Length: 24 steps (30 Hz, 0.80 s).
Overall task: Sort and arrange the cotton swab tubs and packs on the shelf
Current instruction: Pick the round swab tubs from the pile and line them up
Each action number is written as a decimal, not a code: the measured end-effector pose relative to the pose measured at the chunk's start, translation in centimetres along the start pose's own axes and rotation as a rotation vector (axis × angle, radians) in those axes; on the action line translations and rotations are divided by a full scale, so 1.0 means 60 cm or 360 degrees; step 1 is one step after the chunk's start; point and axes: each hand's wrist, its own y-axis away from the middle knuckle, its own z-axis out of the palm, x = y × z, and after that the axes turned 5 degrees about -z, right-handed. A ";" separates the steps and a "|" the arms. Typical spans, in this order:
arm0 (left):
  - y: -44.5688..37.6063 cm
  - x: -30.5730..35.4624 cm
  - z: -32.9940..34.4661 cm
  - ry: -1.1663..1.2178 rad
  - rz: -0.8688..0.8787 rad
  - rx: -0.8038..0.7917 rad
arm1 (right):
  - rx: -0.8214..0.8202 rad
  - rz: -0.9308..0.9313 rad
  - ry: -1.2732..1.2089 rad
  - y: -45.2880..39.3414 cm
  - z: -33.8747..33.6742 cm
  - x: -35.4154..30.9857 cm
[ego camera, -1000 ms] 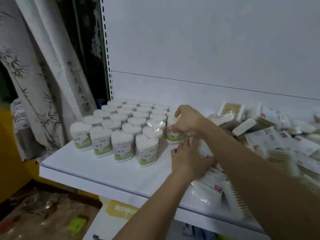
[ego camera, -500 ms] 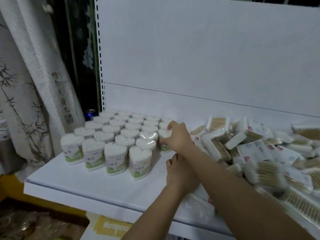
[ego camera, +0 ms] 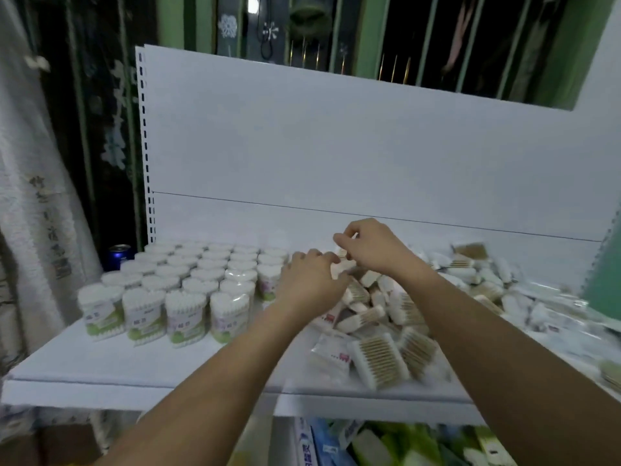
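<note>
Reaching into the near-left edge of the loose packs (ego camera: 379, 356), you are working with both hands at the seam between that heap and the tubs (ego camera: 188, 284) standing in rows on the shelf's (ego camera: 100, 371) left half. Your right hand (ego camera: 369, 250) is hovering higher and further back, fingers curled and pinching a small pack (ego camera: 342, 253). Your left hand (ego camera: 311, 280) is sitting just beside it, nearer the tubs, fingers bent down onto a pack; whether it is truly gripping cannot be told. The heap is spreading rightward from both hands, so the right arm is lying closer to it.
</note>
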 end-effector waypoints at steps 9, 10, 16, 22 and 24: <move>0.033 0.225 0.026 0.0092 0.0252 -0.0427 | 0.0158 0.0322 0.0046 0.134 -0.154 0.224; 0.039 0.254 0.044 0.0091 0.0270 -0.0408 | 0.0140 0.0338 0.0072 0.152 -0.169 0.254; 0.064 0.420 0.170 0.0128 0.0319 -0.0360 | 0.0046 0.0459 0.0088 0.259 -0.271 0.439; 0.080 0.550 0.277 0.0190 0.0334 -0.0312 | 0.0111 0.0492 0.0054 0.304 -0.344 0.567; 0.076 0.577 0.311 0.0171 0.0353 -0.0278 | 0.0126 0.0482 0.0001 0.311 -0.352 0.604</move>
